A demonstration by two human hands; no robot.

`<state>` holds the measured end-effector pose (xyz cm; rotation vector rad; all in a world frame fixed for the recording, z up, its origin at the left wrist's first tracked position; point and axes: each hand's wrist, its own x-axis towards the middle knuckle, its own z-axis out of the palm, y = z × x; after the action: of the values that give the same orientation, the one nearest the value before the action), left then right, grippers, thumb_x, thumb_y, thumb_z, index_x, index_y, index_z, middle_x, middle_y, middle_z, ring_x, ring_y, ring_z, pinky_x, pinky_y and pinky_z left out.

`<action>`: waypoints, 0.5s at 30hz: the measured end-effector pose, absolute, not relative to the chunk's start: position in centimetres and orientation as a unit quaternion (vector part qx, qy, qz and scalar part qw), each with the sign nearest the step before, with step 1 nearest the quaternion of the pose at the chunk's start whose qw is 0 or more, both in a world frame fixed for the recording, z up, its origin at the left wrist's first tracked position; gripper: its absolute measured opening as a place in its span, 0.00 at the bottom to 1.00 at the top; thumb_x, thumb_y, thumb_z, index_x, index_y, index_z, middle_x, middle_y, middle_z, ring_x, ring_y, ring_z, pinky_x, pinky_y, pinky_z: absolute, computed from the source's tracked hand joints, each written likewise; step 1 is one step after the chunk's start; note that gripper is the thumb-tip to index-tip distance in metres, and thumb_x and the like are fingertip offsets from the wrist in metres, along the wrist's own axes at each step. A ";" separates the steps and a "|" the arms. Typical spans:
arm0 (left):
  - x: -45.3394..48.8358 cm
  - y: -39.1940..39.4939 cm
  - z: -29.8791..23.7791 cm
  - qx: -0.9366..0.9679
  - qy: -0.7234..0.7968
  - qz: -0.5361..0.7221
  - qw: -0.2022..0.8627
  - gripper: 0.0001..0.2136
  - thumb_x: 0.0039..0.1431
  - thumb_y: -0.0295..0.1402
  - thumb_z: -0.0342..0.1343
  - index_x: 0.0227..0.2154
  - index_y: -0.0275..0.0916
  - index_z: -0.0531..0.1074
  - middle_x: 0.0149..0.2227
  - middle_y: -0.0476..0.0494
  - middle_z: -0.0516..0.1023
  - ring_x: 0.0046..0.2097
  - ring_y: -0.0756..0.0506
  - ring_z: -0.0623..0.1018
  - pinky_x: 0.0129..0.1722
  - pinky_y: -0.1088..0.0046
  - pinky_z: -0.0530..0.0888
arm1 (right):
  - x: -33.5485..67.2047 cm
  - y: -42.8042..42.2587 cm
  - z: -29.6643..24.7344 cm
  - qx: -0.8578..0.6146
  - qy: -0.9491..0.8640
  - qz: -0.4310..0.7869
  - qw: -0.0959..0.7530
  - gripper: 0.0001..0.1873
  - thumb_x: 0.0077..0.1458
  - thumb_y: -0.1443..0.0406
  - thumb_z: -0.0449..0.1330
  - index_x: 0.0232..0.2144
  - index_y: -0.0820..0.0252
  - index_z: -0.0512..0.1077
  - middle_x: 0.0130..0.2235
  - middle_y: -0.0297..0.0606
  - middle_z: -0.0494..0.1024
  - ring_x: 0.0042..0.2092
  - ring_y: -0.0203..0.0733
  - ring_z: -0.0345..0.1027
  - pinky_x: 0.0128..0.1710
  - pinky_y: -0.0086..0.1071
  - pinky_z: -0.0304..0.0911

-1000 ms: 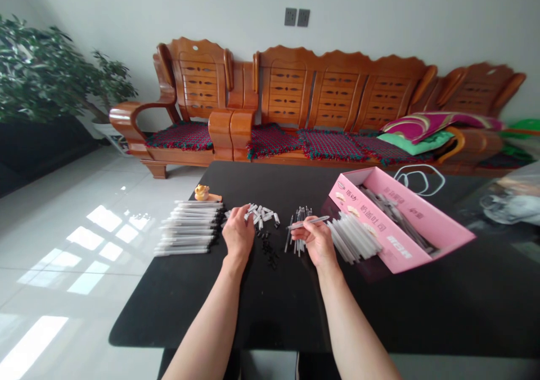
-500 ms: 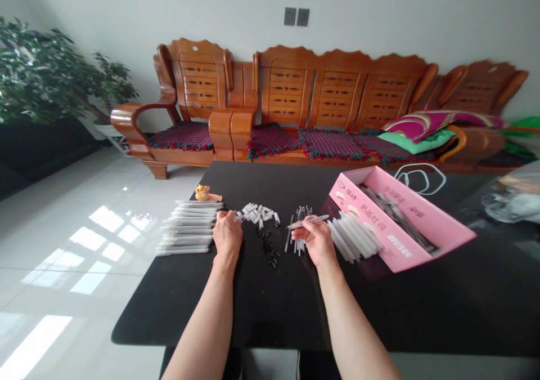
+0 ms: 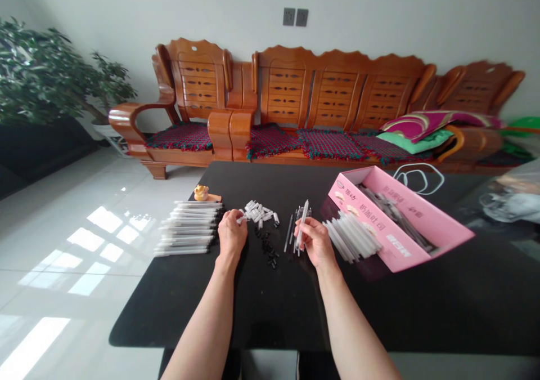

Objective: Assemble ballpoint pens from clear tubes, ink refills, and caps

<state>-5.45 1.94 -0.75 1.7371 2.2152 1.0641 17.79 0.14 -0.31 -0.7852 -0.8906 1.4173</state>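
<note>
My right hand (image 3: 316,243) pinches a slim clear plastic pen barrel (image 3: 302,223) upright, held steady; my left hand (image 3: 232,236) curls beside small white plastic pieces (image 3: 257,213), its hold unclear.

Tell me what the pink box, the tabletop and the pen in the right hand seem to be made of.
The pink box looks like thin printed cardboard, with folded walls and a smooth coated finish. The black tabletop looks like glass or polished stone, as its glossy surface reflects the box. The pen in the right hand looks like translucent plastic with a smooth sheen, though it's too small to be sure.
</note>
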 end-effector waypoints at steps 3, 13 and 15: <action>-5.6 2.0 -0.8 0.571 0.730 0.370 0.067 0.05 0.54 0.28 0.54 0.31 0.39 0.75 0.35 0.43 0.77 0.31 0.46 0.75 0.38 0.69 0.70 | 17.8 0.0 -0.2 -0.327 -0.383 0.635 0.586 0.08 0.51 0.63 0.64 0.31 0.63 0.75 0.19 0.29 0.72 0.15 0.29 0.60 0.13 0.23 0.54; -4.4 1.9 0.4 0.414 0.497 0.656 0.388 0.13 0.52 0.41 0.62 0.35 0.37 0.75 0.26 0.49 0.74 0.22 0.53 0.69 0.21 0.78 0.65 | 17.8 -0.6 0.1 -0.329 -0.471 0.638 0.513 0.12 0.56 0.61 0.59 0.35 0.65 0.78 0.16 0.29 0.69 0.14 0.26 0.51 0.12 0.22 0.42; -3.8 1.9 0.6 0.356 0.409 0.685 0.486 0.14 0.50 0.40 0.64 0.35 0.35 0.74 0.29 0.48 0.75 0.23 0.55 0.69 0.21 0.81 0.65 | 17.6 -0.8 0.1 -0.343 -0.496 0.625 0.496 0.14 0.56 0.60 0.59 0.36 0.66 0.78 0.15 0.27 0.65 0.14 0.26 0.47 0.13 0.23 0.39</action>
<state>-3.75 1.92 0.56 0.8663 0.9950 1.6676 17.59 -0.75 0.15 -0.8303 -1.2029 1.5136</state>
